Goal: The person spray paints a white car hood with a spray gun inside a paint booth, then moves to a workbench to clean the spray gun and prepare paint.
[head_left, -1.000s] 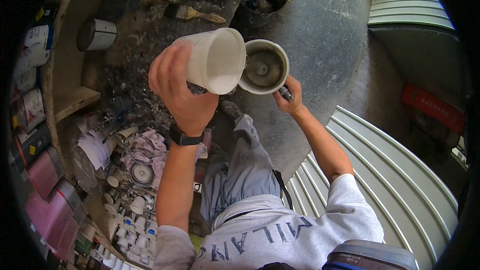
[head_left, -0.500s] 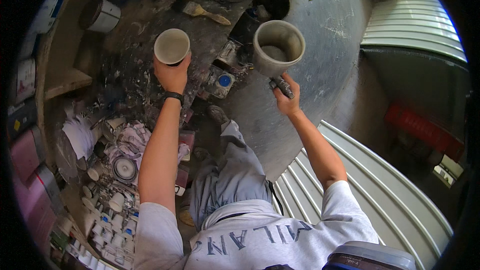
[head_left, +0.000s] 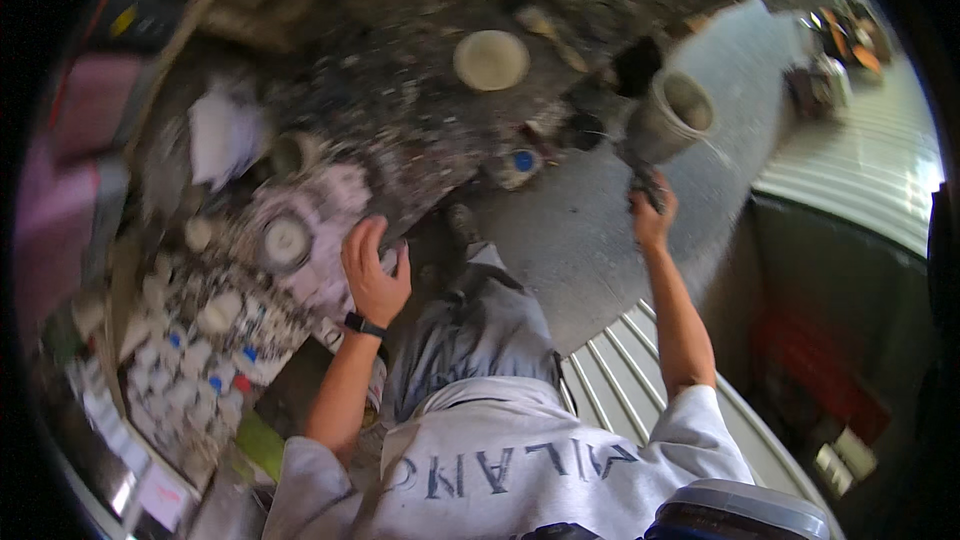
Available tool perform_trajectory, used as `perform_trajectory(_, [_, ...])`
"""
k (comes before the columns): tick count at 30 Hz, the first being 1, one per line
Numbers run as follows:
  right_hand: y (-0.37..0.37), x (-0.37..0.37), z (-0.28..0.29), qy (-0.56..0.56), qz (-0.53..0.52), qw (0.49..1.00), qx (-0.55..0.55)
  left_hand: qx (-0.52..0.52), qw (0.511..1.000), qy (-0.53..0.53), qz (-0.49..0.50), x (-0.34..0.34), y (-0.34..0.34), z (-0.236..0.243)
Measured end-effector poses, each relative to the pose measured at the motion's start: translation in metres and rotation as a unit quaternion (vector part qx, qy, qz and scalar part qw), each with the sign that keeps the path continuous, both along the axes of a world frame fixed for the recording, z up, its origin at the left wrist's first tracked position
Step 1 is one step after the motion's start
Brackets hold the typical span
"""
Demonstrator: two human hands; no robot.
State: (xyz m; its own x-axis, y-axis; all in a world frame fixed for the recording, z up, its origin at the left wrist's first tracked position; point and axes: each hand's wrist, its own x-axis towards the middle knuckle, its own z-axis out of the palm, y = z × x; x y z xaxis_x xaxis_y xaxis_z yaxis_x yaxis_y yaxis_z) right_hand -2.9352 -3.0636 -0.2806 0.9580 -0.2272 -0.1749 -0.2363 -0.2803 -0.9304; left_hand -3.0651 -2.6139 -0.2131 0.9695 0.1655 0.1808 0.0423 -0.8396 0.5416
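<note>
My left hand (head_left: 374, 268) is open above the near edge of the paint-stained bench. Its fingers are slightly bent, the thumb stands apart, and nothing is in it. A pale round cup (head_left: 491, 61) stands on the bench, well beyond that hand. My right hand (head_left: 653, 215) is closed round the dark grip of what looks like a spray gun (head_left: 648, 190). A large open grey cup (head_left: 668, 120) sits on top of the gun, tilted to the right. Motion blur hides the gun's finer parts.
A paintbrush (head_left: 550, 32) lies on the bench past the cup. A can with a blue cap (head_left: 521, 162) stands at the bench edge. Crumpled pinkish rags (head_left: 325, 202) and several small white cups (head_left: 180, 375) are at left. White ribbed panels (head_left: 640, 355) lie at right.
My left hand has let go of the pale cup and drawn back toward me; the cup now stands on the bench. The view has turned left. My right hand still holds the spray gun.
</note>
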Motion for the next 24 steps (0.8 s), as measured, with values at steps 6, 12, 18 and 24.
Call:
perform_trajectory(6, [0.008,-0.006,0.023,-0.035,0.043,0.998,0.013,0.119,0.976,0.047,0.176,0.001,0.105,0.008])
perform_trajectory(12, [0.039,-0.042,0.076,-0.035,0.12,0.992,-0.019,0.166,0.962,0.1,0.192,-0.003,0.134,0.006])
perform_trajectory(18, [0.089,-0.081,0.137,-0.209,0.307,0.903,-0.215,0.03,0.996,0.022,0.085,-0.018,0.132,0.06])
perform_trajectory(24, [0.14,-0.119,0.172,-0.124,0.427,0.87,-0.212,-0.013,0.982,0.055,-0.179,-0.059,0.069,0.201])
